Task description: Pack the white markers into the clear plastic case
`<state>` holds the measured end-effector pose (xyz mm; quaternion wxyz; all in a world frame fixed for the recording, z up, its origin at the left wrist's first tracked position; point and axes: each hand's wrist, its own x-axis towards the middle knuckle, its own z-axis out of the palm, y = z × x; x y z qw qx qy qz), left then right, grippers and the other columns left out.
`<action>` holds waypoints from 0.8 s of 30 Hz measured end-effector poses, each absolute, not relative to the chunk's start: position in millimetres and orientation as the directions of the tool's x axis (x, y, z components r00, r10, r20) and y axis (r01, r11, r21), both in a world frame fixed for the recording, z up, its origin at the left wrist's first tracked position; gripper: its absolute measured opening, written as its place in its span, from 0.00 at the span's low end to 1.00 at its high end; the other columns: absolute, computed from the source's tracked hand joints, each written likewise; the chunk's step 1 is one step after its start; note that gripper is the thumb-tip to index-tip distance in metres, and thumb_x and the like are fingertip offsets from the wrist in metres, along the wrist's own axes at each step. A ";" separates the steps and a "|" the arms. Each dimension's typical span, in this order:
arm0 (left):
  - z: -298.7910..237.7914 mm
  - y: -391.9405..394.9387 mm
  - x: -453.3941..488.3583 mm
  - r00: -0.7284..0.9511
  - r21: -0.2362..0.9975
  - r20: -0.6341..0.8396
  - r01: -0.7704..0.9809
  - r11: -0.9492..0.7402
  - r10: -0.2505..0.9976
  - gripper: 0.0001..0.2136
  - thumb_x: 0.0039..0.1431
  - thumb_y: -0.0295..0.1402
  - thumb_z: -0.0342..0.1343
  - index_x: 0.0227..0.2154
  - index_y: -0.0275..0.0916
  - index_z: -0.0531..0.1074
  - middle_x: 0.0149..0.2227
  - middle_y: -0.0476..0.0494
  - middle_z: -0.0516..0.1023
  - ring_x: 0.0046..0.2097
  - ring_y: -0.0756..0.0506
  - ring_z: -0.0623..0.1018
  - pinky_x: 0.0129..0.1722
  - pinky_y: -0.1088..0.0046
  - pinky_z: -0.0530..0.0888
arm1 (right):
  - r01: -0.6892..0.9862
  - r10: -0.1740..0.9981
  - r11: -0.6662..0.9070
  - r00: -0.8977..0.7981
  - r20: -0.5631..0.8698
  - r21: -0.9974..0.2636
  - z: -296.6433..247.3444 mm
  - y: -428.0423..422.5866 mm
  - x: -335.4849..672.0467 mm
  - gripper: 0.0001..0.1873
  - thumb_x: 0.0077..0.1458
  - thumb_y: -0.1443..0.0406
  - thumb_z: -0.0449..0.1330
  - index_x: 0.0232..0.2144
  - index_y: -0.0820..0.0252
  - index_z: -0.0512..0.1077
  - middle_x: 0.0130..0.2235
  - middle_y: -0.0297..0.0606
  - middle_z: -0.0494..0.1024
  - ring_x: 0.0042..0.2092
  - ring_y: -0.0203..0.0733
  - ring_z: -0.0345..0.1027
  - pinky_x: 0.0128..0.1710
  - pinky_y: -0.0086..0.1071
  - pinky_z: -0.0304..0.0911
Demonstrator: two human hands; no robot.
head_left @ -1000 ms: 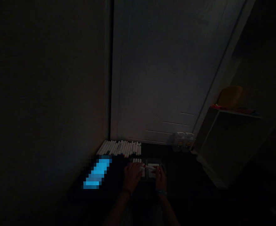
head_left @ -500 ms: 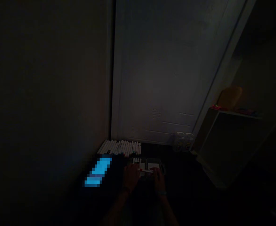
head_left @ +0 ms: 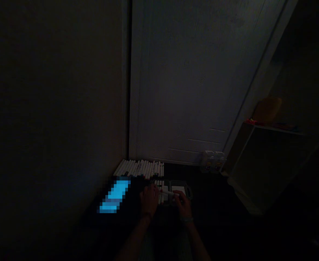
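Marker [head_left: 169,194] sits above a divided tray [head_left: 189,192] in front of the door [head_left: 181,90]. A shelf unit [head_left: 268,170] stands right of the door; a row of white markers [head_left: 139,169] and two bottles [head_left: 213,162] lie at its foot. The tray's left compartment holds marker ends [head_left: 159,183], its right a white card [head_left: 178,190]. Left hand [head_left: 149,200] and right hand [head_left: 183,206] sit close together at the marker, their grip unclear in the dimness. A loose hold could drop it into the tray and scatter those ends.
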<state>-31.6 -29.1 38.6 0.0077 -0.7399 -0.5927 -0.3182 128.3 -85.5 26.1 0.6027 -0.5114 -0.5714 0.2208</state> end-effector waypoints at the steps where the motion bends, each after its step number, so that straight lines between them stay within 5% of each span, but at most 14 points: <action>1: 37.8 -28.8 -31.2 0.098 0.362 0.487 0.882 -0.303 0.868 0.14 0.61 0.33 0.38 0.40 0.40 0.69 0.38 0.43 0.73 0.42 0.43 0.68 0.40 0.66 0.59 | 0.317 0.847 0.374 0.266 0.461 -0.871 26.0 -85.4 128.7 0.18 0.56 0.53 0.50 0.39 0.57 0.72 0.37 0.36 0.76 0.40 0.43 0.70 0.41 0.32 0.64; 7: 37.7 -34.1 -27.3 0.224 0.299 0.572 0.839 -0.455 0.789 0.16 0.59 0.32 0.44 0.49 0.43 0.65 0.45 0.44 0.72 0.46 0.43 0.66 0.44 0.65 0.58 | 0.317 0.841 0.384 0.266 0.470 -0.867 24.2 -86.0 129.6 0.19 0.58 0.54 0.48 0.41 0.58 0.71 0.41 0.38 0.76 0.43 0.42 0.69 0.43 0.31 0.63; 11: 39.1 -36.8 -26.2 0.338 0.263 0.554 0.796 -0.546 0.760 0.14 0.57 0.33 0.49 0.45 0.50 0.69 0.43 0.49 0.72 0.46 0.43 0.65 0.43 0.65 0.58 | 0.329 0.844 0.388 0.250 0.475 -0.861 25.4 -87.7 128.4 0.19 0.59 0.54 0.47 0.42 0.59 0.71 0.41 0.39 0.76 0.42 0.42 0.69 0.42 0.31 0.63; 24: 36.7 -31.4 -29.3 0.264 0.335 0.570 0.790 -0.513 0.778 0.16 0.59 0.34 0.48 0.50 0.54 0.65 0.42 0.51 0.75 0.45 0.43 0.65 0.42 0.64 0.59 | 0.478 0.817 0.480 0.061 0.573 -0.736 19.5 -87.7 124.8 0.15 0.55 0.61 0.54 0.43 0.56 0.72 0.41 0.39 0.76 0.41 0.42 0.69 0.43 0.34 0.64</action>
